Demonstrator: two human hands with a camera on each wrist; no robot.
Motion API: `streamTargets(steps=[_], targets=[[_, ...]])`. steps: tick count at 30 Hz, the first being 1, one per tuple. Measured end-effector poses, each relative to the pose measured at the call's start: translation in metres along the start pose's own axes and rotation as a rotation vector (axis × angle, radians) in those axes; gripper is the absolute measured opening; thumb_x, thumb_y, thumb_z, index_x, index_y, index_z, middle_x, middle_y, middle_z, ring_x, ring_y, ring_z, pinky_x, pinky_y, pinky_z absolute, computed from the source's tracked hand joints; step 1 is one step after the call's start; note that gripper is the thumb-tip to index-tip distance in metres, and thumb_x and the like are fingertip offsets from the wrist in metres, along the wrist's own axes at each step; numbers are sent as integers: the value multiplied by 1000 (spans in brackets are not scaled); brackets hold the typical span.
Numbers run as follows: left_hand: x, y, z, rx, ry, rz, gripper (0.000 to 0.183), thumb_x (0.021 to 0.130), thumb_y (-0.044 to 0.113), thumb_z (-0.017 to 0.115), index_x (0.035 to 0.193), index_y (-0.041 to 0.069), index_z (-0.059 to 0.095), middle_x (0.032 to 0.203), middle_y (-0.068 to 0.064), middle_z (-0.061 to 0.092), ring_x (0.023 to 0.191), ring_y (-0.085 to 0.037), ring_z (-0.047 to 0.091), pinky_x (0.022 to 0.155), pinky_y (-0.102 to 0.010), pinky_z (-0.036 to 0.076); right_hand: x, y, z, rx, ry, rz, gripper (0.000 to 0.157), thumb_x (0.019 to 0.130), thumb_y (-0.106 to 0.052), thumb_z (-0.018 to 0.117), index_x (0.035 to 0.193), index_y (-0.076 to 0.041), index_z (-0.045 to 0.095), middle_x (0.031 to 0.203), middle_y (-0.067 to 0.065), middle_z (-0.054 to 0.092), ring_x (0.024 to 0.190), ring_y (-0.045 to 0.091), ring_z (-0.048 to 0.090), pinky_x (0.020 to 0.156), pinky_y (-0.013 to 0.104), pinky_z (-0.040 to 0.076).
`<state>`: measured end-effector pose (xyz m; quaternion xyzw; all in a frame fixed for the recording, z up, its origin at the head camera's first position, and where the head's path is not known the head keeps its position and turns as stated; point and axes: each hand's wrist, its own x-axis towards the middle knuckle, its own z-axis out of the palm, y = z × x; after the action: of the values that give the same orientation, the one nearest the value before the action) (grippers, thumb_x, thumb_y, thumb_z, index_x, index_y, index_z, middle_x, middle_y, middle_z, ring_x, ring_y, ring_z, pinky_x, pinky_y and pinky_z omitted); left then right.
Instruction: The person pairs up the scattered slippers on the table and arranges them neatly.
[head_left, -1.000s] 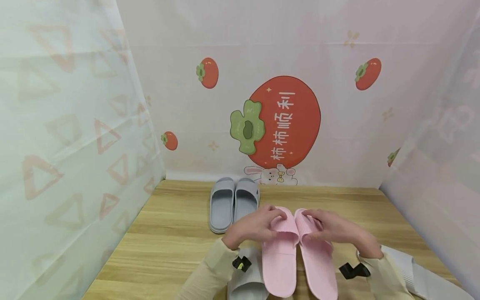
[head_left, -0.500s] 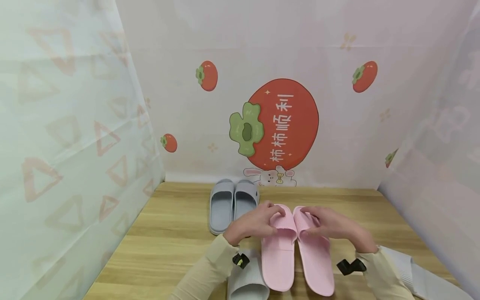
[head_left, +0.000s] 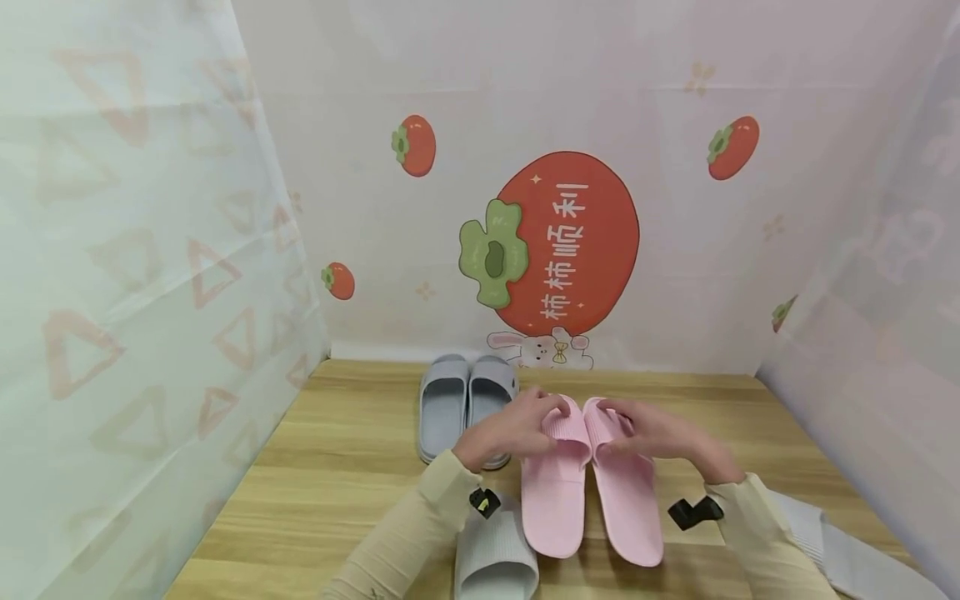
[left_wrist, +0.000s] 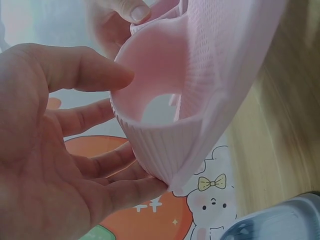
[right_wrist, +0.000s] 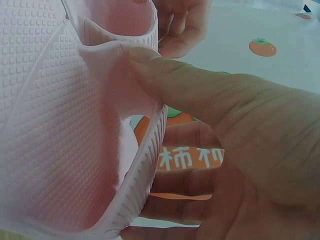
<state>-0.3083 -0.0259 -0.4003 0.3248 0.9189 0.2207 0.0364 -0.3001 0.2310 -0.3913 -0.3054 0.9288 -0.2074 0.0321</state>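
A pair of pink slippers is held side by side, toes pointing away and heels spread apart. My left hand [head_left: 510, 432] pinches the ribbed strap of the left pink slipper [head_left: 553, 517], its thumb inside the foot opening and its fingers along the outside, as the left wrist view shows. On the other pink slipper [head_left: 628, 518], my right hand [head_left: 663, 431] grips the strap the same way, thumb [right_wrist: 175, 82] inside. The inner edges of the straps touch. In the left wrist view the pink slipper [left_wrist: 165, 145] appears raised off the wooden surface.
A blue-grey pair of slippers [head_left: 442, 417] stands at the back, left of the pink pair. One light grey slipper [head_left: 497, 554] lies in front, partly under the left forearm. Another pale grey slipper [head_left: 862, 558] lies at the right. Fabric walls enclose the wooden surface [head_left: 315, 500].
Both hands have moved away from me and slightly left, carrying the pink slippers closer to the back wall. More of the light grey slipper in front shows now.
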Motion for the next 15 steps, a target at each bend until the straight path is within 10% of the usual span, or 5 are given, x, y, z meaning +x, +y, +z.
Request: streamTargets(steps=[15], targets=[[10, -4, -5, -7, -15, -10, 43, 82, 30, 70, 123, 25, 61, 122, -3, 54, 106, -14, 49, 81, -26, 45, 12, 17, 4, 2, 14, 30, 72, 79, -47, 78, 135, -7, 56, 119, 6, 65, 95, 16, 57, 81, 34, 49]])
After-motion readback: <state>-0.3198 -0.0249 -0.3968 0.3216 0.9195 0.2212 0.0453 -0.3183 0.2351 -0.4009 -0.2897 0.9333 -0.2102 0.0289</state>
